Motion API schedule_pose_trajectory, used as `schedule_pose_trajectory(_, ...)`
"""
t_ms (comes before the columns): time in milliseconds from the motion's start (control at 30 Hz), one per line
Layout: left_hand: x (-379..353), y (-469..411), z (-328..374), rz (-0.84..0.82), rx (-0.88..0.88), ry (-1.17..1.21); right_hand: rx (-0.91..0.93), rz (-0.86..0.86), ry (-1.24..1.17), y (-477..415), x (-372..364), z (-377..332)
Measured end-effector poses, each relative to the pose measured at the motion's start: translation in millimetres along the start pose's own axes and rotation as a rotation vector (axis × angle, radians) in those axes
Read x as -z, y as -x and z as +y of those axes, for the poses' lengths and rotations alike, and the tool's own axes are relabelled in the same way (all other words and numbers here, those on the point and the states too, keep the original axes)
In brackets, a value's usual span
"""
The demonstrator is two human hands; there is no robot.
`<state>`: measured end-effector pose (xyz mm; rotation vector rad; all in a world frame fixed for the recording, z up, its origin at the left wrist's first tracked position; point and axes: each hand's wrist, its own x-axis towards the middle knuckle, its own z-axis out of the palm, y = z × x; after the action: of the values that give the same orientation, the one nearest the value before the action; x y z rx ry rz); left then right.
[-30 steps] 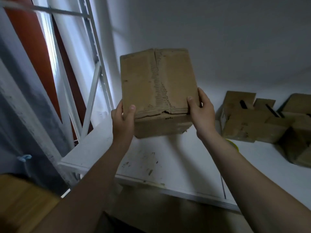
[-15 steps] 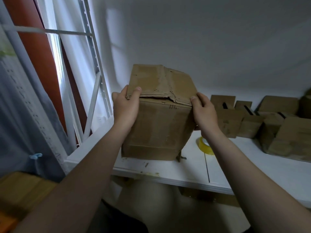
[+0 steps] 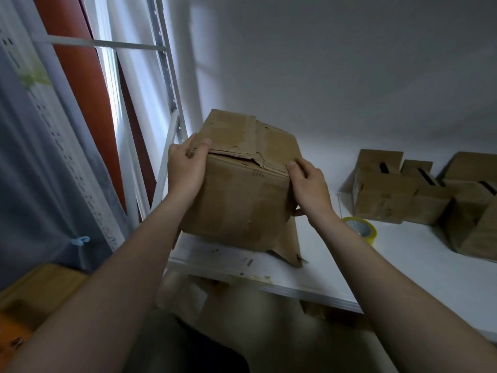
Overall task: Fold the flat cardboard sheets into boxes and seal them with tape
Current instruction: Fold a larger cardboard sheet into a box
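While the cardboard box stands tilted on the table, its top corners are gripped, the left hand curled over one, the right hand over the other. The tape roll lies just outside the right hand, judged the nearer.

White wall, white table, daylight through window.

A storeroom: white metal shelving, folded cardboard boxes along a shelf board.
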<state>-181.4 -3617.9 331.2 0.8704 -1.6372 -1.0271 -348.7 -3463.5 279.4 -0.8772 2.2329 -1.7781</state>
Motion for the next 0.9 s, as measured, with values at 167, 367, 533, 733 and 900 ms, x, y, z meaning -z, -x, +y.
schedule_pose_trajectory(167,7,-25,-21,0.025,0.057,0.081,0.035,-0.003,0.056,-3,-17,-9)
schedule_pose_trajectory(367,34,-29,-62,0.175,0.131,0.124,0.142,-0.056,0.24,2,-42,-22)
schedule_pose_trajectory(533,39,-20,-68,0.202,0.076,0.102,0.201,-0.039,0.334,12,-51,-21)
schedule_pose_trajectory(733,5,5,-66,0.106,0.088,0.221,0.204,0.077,0.422,-12,-23,-14)
schedule_pose_trajectory(900,-14,16,-93,0.032,0.13,0.13,0.157,-0.011,0.301,-23,-19,25)
